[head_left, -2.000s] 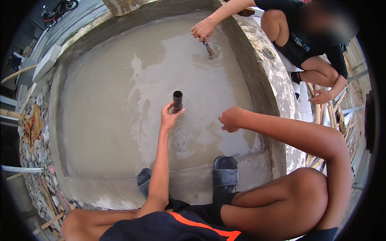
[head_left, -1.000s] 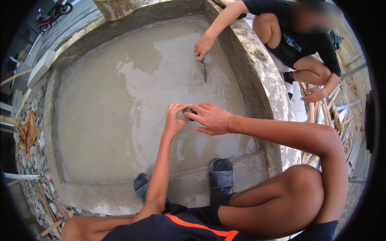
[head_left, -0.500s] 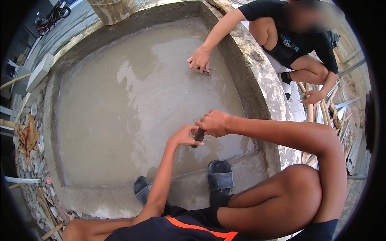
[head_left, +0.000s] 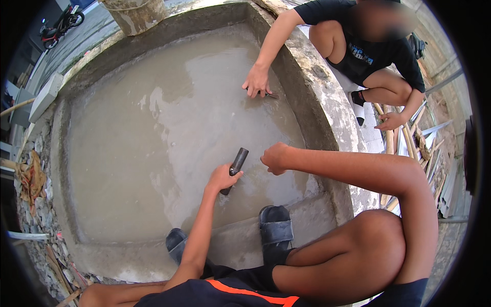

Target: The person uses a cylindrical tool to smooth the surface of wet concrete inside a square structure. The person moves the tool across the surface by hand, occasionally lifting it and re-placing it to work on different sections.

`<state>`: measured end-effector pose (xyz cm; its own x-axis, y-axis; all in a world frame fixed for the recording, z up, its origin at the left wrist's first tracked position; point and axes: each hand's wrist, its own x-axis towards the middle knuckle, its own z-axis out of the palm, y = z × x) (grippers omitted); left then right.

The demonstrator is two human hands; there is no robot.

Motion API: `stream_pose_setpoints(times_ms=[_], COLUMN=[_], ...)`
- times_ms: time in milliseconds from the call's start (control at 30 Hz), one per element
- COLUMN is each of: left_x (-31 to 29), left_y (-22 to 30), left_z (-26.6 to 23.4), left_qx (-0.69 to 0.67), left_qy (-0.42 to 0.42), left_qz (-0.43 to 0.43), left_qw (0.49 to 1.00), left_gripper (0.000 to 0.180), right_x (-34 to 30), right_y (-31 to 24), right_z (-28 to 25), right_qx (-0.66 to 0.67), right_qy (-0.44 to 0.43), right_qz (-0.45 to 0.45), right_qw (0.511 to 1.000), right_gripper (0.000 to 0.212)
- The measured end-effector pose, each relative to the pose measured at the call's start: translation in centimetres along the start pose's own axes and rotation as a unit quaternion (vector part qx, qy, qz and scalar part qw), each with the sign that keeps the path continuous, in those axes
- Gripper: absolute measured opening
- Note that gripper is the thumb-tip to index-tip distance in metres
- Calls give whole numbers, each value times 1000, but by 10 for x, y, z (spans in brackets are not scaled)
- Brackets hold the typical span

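My left hand (head_left: 223, 177) grips a short, dark, pipe-like cylinder (head_left: 239, 161), tilted with its upper end pointing away and to the right. Its lower end shows below my fingers, over the wet grey surface. To the right of it, my right hand (head_left: 274, 158) hovers apart from the cylinder with fingers curled; whether anything is inside them is hidden. Beneath both hands lies wet grey cement-like slurry (head_left: 128, 169) inside a low concrete-walled basin (head_left: 327, 117). Across from me, a co-worker's hand (head_left: 257, 81) holds a small tool with a metal blade (head_left: 274, 95) at the slurry.
The co-worker (head_left: 383, 61) squats outside the right wall. My sandals (head_left: 276, 227) rest at the near ledge. A stained bucket (head_left: 134, 15) stands on the far rim. Rubble (head_left: 30, 220) lies at left, bamboo poles (head_left: 409, 143) at right, and a motorcycle (head_left: 61, 26) stands far left.
My right hand has let go of the cylinder and moved slightly right. My left hand has carried it left and tilted it. The co-worker's hand and tool have shifted slightly right.
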<state>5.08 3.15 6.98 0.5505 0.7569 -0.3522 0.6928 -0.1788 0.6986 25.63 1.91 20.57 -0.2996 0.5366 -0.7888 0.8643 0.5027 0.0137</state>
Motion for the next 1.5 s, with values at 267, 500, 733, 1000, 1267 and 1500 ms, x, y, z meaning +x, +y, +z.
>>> stream_pose_setpoints(times_ms=[267,500,733,1000,1267,1500], left_x=[-1,-5,6,8,11,15], left_y=[-9,-10,7,2,-10,2], left_z=[7,22,33,61,47,49], left_qx=[76,114,130,111,96,121], left_qy=[85,150,238,231,195,94], left_qz=[-53,-41,20,73,155,184], left_qw=[992,981,962,964,964,971], left_gripper=[43,42,45,38,41,47], right_x=[-3,-2,-3,-9,-18,-19], right_y=[-6,-2,0,0,5,7], right_z=[-8,-1,3,3,11,10], right_qx=[-4,5,0,14,6,18], right_qy=[-17,5,-16,1,-34,-20], right_qz=[-14,-11,-13,-3,1,-1], right_qw=[1000,1000,1000,1000,999,1000], right_gripper=[21,19,21,19,23,21])
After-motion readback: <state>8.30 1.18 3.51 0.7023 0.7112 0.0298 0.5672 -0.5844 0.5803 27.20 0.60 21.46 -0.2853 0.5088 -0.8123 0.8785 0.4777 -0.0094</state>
